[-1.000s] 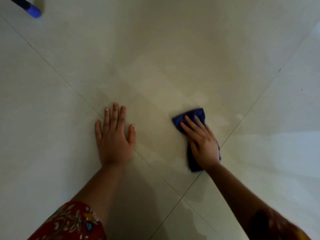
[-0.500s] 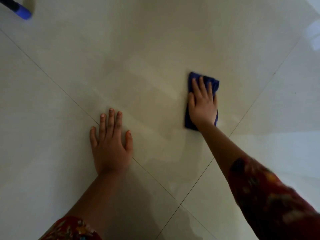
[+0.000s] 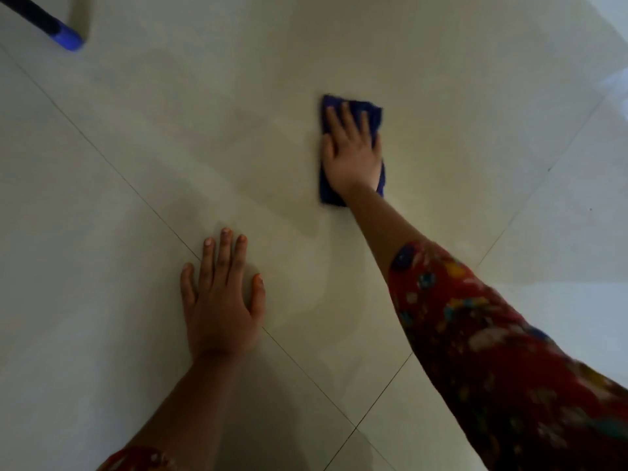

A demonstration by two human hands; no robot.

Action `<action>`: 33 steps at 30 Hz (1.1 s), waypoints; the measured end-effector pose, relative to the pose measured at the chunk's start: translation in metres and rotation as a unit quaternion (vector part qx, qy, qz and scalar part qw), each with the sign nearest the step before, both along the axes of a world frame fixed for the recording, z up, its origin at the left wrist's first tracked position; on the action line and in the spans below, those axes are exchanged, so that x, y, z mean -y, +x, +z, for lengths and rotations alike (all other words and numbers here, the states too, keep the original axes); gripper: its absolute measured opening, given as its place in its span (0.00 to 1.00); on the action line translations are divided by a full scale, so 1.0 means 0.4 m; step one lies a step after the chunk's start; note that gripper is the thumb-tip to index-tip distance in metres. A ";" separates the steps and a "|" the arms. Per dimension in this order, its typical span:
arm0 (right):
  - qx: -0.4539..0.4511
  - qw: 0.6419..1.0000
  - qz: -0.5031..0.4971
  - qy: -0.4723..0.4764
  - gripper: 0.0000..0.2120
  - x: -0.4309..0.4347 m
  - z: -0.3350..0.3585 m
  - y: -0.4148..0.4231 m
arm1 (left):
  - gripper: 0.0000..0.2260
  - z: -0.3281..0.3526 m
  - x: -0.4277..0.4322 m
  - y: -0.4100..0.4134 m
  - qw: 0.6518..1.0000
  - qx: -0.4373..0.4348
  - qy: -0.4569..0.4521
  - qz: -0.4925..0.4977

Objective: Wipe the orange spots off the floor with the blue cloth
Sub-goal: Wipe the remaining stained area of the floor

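A folded blue cloth [image 3: 371, 112] lies flat on the pale tiled floor [image 3: 441, 79], far out in front of me. My right hand [image 3: 351, 154] presses on it with straight, spread fingers, the arm stretched forward. Only the cloth's far edge and near corners show around the hand. My left hand [image 3: 221, 300] rests flat on the floor nearer to me, palm down, fingers straight, across a tile joint. I see no orange spots on the floor; a faint damp streak runs between the two hands.
A dark handle with a blue end [image 3: 66, 37] lies on the floor at the top left corner. Dark grout lines cross near the bottom middle [image 3: 355, 428]. Glossy tile with bright reflections spreads to the right.
My right hand has pushed the cloth away from me, from close beside the left hand to well beyond it. The left hand has stayed planted on the floor.
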State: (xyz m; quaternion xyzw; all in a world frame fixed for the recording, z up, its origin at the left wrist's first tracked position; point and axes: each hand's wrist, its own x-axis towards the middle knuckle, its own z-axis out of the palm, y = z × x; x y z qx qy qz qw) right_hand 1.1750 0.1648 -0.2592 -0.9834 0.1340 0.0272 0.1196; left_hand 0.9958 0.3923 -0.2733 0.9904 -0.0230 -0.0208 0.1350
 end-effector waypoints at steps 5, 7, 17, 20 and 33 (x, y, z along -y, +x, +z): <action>0.035 0.996 0.084 -0.002 0.24 0.037 -0.012 -0.249 | 0.28 0.006 0.005 0.000 1.000 -0.005 -0.001 0.003; 0.019 0.999 -0.041 -0.019 0.25 0.085 -0.018 -0.219 | 0.28 0.004 0.004 0.002 1.000 -0.007 0.010 0.000; 0.021 0.953 0.303 0.000 0.23 -0.233 -0.012 -0.162 | 0.28 -0.010 -0.001 -0.002 1.000 -0.002 0.028 -0.007; 0.018 0.955 0.295 -0.007 0.23 -0.045 -0.008 -0.342 | 0.28 -0.007 0.000 0.001 1.000 0.001 0.021 -0.003; 0.002 0.963 0.269 -0.019 0.24 -0.062 -0.007 -0.386 | 0.28 -0.008 0.008 -0.001 1.000 0.009 0.009 -0.005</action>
